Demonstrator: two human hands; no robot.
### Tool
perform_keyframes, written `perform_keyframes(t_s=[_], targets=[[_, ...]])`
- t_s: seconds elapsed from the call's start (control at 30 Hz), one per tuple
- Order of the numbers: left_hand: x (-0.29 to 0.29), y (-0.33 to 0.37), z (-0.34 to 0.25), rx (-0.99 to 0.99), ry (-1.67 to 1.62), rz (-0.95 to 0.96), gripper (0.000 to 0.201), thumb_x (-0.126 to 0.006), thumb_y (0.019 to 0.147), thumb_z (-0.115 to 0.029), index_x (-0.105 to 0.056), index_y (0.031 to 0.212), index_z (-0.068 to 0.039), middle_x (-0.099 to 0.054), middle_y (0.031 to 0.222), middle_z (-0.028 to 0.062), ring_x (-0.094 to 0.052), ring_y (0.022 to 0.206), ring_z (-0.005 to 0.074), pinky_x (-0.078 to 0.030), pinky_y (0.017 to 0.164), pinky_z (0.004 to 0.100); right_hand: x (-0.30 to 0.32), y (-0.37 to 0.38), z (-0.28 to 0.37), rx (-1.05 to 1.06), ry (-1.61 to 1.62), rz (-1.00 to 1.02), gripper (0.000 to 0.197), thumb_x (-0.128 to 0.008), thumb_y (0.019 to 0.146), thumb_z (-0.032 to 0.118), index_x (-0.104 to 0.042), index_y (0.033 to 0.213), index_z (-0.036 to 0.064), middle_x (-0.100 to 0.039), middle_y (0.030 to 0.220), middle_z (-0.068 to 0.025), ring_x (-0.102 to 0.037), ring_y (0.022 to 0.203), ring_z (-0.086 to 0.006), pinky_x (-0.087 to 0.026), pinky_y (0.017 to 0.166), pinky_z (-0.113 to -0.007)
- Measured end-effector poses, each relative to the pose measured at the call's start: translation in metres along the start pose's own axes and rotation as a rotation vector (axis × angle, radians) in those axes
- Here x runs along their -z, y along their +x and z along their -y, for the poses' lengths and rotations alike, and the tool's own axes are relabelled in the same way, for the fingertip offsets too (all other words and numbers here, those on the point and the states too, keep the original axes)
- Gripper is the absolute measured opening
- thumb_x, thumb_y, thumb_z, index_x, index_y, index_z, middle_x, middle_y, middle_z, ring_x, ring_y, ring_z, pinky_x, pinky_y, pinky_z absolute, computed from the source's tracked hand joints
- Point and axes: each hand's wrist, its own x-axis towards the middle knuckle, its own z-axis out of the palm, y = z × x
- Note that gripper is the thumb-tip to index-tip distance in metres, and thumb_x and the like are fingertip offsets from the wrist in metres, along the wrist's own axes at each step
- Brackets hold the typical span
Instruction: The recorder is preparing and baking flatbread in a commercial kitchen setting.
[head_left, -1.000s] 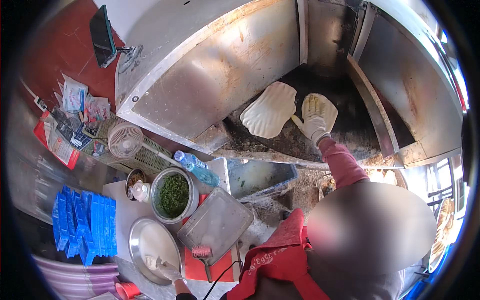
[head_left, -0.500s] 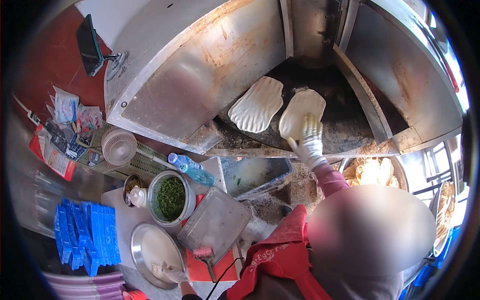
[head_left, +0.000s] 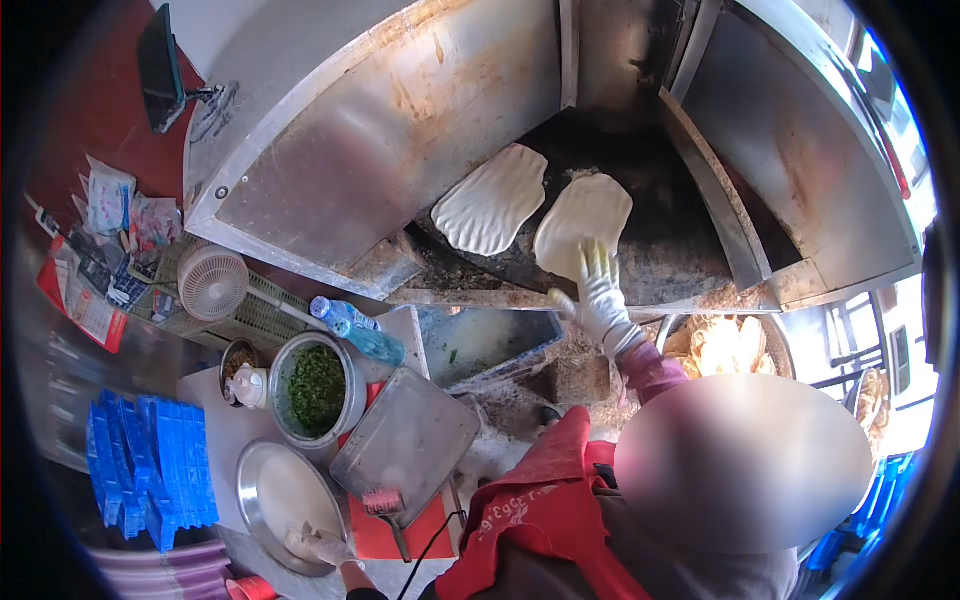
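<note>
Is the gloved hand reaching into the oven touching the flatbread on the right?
Touching. The head view shows the gloved hand lying flat on the lower edge of the right flatbread, its fingers overlapping the dough with no gap.

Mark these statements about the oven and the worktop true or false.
1. The right hand, gloved, lies open against a flatbread in the oven. True.
2. That is the only flatbread there. False: a second flatbread lies just to its left.
3. The metal bowl holds chopped greens. True.
4. The plastic bottle stands upright. False: it lies on its side.
5. The left hand grips the brush. False: it is at the round metal tray; the brush lies apart.
</note>
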Motion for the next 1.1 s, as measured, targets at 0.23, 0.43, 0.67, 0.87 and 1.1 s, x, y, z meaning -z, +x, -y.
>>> perform_keyframes(t_s=[0.23,0.43,0.67,0.87,1.1], targets=[[-0.003,-0.009,-0.021,-0.085,0.342,0.010,0.035,-0.046,0.091,-0.002,-0.053,0.125,-0.010,-0.057,0.116,0.0134,-0.054,0.105,0.0236,-0.044,0.090,0.0331,-0.004,0.109,-0.100,-0.052,-0.223,0.056,0.095,-0.045,0.084,0.063,-0.015,0.149,0.0001,-0.012,0.155,-0.0234,-0.008,0.144,-0.0369,-0.004,0.117,-0.045],[0.011,0.011,0.008,-0.155,0.493,-0.084,0.032,-0.047,0.091,-0.001,-0.054,0.121,-0.011,-0.058,0.115,0.0111,-0.054,0.106,0.0227,-0.042,0.093,0.0300,0.013,0.134,-0.096,-0.025,-0.177,0.194,0.091,-0.043,0.086,0.063,-0.016,0.150,0.0042,-0.011,0.156,-0.0205,-0.008,0.145,-0.0343,-0.005,0.117,-0.044],[-0.009,-0.016,-0.035,-0.079,0.321,-0.121,0.029,-0.049,0.085,0.001,-0.060,0.112,-0.006,-0.060,0.103,0.0140,-0.057,0.100,0.0282,-0.044,0.088,0.0353,0.001,0.143,-0.065,0.001,-0.443,0.192,0.099,-0.045,0.084,0.065,-0.016,0.146,-0.0078,-0.011,0.153,-0.0278,-0.005,0.144,-0.0383,-0.002,0.117,-0.044],[-0.002,-0.020,-0.035,-0.014,0.168,-0.114,0.029,-0.049,0.083,0.001,-0.060,0.110,-0.002,-0.060,0.103,0.0137,-0.057,0.099,0.0268,-0.044,0.089,0.0357,-0.005,0.149,-0.029,-0.074,-0.281,0.212,0.102,-0.038,0.085,0.069,-0.014,0.145,-0.0097,-0.012,0.153,-0.0289,-0.004,0.145,-0.0383,0.000,0.117,-0.047],[0.001,-0.009,-0.021,-0.162,0.455,-0.038,0.031,-0.047,0.089,-0.002,-0.055,0.119,-0.004,-0.061,0.109,0.0147,-0.057,0.103,0.0253,-0.044,0.090,0.0340,-0.012,0.104,0.062,-0.147,-0.189,0.133,0.110,-0.041,0.081,0.072,-0.013,0.144,-0.0139,-0.011,0.152,-0.0314,-0.001,0.143,-0.0436,0.003,0.113,-0.058]])
